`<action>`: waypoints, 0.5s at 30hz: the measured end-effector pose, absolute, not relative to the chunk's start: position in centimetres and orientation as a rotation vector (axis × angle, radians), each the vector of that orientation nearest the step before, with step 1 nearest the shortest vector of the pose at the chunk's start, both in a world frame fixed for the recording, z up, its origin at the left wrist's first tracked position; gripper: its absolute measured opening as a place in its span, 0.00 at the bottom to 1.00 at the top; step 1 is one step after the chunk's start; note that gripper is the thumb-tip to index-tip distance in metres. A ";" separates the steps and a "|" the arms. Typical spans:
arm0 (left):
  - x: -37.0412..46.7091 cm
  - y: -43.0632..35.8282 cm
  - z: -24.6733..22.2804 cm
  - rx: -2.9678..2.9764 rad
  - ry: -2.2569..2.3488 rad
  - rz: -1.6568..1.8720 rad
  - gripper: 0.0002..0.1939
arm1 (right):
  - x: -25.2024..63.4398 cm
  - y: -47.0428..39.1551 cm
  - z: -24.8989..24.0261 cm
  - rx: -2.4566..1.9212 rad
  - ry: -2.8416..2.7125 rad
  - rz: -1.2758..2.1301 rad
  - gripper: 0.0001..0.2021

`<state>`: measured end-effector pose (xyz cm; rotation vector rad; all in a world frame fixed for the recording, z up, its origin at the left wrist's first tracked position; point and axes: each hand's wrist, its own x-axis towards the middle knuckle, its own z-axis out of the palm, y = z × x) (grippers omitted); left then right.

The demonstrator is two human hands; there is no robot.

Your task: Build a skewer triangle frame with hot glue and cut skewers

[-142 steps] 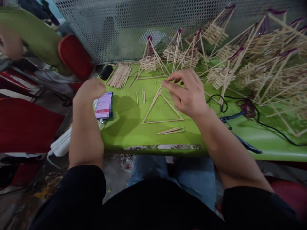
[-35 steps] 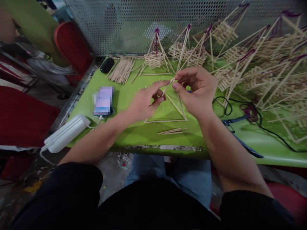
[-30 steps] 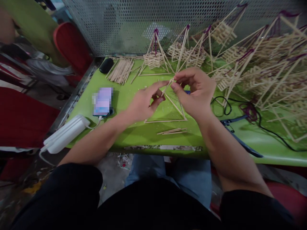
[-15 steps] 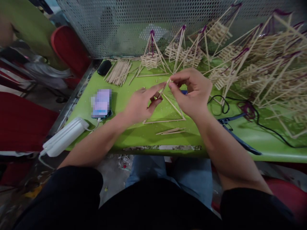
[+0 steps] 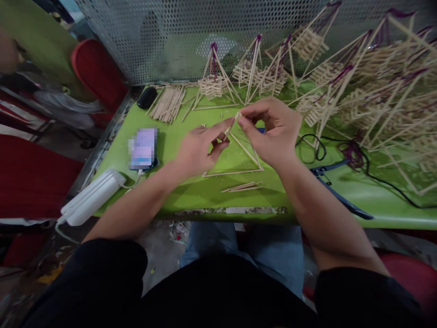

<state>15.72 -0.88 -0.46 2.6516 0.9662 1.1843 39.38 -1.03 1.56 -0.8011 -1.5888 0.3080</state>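
A frame of thin wooden sticks (image 5: 235,172) stands on the green table in front of me, its base bar nearest my body and its sticks rising to a top between my hands. My left hand (image 5: 203,148) has its fingers closed about a stick on the left of that top. With thumb and forefinger, my right hand (image 5: 271,130) pinches the tip where the sticks meet. Part of the frame is hidden behind my hands. Several loose sticks (image 5: 243,187) lie just on the near side of the base bar.
Finished-looking stick structures with purple string (image 5: 213,84) crowd the back and right. A stick bundle (image 5: 167,104), a black object (image 5: 147,97), a phone (image 5: 144,148) and a white power bank (image 5: 92,197) lie left. Pliers (image 5: 341,197) and black cord (image 5: 378,182) lie right.
The view has shifted very slightly. Both hands stay at the top of the stick frame, with almost no visible movement.
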 end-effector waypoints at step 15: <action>15.4 -1.1 0.2 2.541 0.954 1.252 0.32 | 40.3 -0.2 1.5 -0.796 -1.579 0.330 0.11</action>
